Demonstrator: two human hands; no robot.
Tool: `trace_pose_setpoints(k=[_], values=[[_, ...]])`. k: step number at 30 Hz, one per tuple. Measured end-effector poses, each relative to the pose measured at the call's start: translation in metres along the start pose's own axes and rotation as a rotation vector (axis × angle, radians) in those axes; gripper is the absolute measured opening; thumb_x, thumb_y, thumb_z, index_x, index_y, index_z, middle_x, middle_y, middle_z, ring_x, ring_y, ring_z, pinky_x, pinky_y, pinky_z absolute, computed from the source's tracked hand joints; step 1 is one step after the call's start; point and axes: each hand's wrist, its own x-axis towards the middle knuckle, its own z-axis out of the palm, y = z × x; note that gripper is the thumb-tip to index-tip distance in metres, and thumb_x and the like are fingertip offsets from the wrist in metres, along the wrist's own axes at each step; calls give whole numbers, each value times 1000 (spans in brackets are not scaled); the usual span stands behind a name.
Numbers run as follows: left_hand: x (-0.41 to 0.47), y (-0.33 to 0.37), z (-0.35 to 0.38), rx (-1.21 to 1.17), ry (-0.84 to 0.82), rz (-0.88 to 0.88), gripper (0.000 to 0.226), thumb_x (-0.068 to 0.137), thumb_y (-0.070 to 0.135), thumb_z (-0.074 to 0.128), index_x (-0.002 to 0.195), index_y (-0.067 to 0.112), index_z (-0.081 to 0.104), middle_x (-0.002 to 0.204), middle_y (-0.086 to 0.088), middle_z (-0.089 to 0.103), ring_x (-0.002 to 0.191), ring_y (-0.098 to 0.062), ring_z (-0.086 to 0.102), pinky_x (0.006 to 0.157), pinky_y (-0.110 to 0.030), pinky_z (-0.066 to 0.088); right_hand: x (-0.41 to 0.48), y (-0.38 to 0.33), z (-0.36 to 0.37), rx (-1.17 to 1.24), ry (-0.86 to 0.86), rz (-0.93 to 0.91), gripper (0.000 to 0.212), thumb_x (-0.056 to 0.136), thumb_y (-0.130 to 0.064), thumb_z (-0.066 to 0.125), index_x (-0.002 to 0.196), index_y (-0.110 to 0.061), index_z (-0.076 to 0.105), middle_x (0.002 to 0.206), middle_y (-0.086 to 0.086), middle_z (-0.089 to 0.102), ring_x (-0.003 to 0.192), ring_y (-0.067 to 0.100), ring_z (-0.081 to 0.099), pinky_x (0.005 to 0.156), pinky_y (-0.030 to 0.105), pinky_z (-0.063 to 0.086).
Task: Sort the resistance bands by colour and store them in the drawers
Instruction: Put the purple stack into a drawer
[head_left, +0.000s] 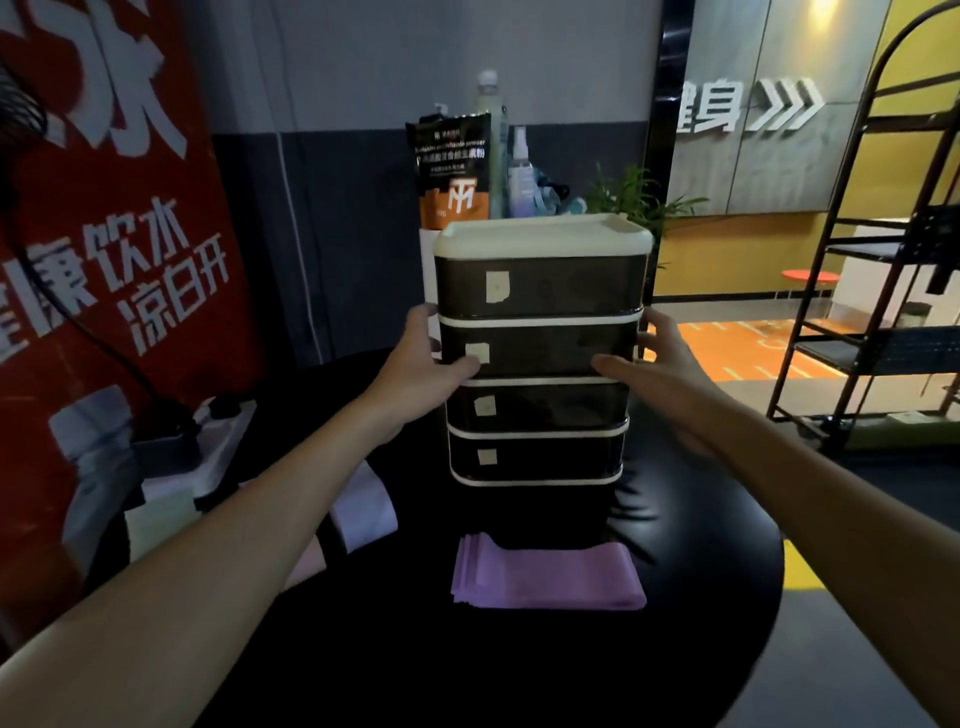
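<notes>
Purple bands (548, 577) lie flat on the black table (701, 597), long axis left-right, just in front of the drawer tower (540, 236), between both arms | left hand (426, 364) clasps second drawer (540, 351) at its left edge | right hand (654, 364) fingers straight at its right edge, contact unclear

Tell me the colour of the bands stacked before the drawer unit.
Light purple; the stacked bands, in front of the drawer unit, show best in the head view.

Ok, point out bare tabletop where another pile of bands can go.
Free: the table right of the drawer unit and purple bands, and the near strip before those bands. Crowded: left of the unit, with white band and green band.
</notes>
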Motion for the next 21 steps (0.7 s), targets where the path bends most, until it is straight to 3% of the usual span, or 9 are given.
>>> trace_pose_setpoints(k=[3,5,7,10,13,15,17,19,21], values=[[5,-3,-7,-17,25,-6,75,90,24,71,149,30,24,112,12,56,113,-13,58,77,-19,43,7,1,8,-2,-64,11,75,82,-9,75,143,-26,35,131,4,52,108,16,60,79,26,53],[9,-4,-14,-19,25,-22,79,89,24,72,150,30,23,119,8,56,114,-14,57,75,-17,43,10,-7,11,-16,-93,4,72,85,-8,72,144,-23,34,122,-4,54,99,5,58,74,20,52],[13,-2,-19,-23,25,-15,84,87,25,75,152,32,22,128,6,55,116,-14,57,86,-22,47,14,-16,13,6,-80,-39,66,87,-6,69,143,-21,36,113,-14,55,93,-2,56,72,19,53],[18,2,-21,-55,34,22,82,84,21,74,151,33,29,131,8,57,121,-14,56,105,-39,47,21,-26,14,17,-54,-69,63,87,-8,70,140,-26,41,107,-24,54,102,7,60,91,33,52],[18,4,-19,-139,30,28,77,84,19,73,149,32,34,127,7,61,118,-13,59,100,-41,51,21,-29,14,32,-70,-63,60,85,-9,71,136,-29,47,113,-20,58,111,16,61,98,41,51],[16,5,-19,-225,20,5,70,87,15,71,146,32,38,125,2,65,112,-15,64,88,-36,56,20,-30,11,107,-77,-34,54,86,-5,69,131,-24,49,115,-12,62,106,15,64,89,37,54],[13,8,-20,-320,10,-35,61,90,8,66,142,31,43,123,-7,67,108,-19,67,77,-33,58,18,-33,10,211,-83,18,52,87,-2,67,131,-19,48,114,-5,65,90,6,69,68,25,55],[10,9,-23,-379,28,-63,54,92,5,64,136,30,45,123,-14,64,109,-22,66,79,-37,58,16,-35,8,282,-78,50,48,88,-1,65,128,-18,46,111,-1,65,78,2,69,54,19,52],[6,10,-26,-400,41,-64,53,91,5,64,133,31,43,122,-16,63,111,-23,64,87,-44,56,14,-34,7,304,-68,53,44,87,0,66,122,-18,46,113,4,64,86,11,68,57,23,51]])
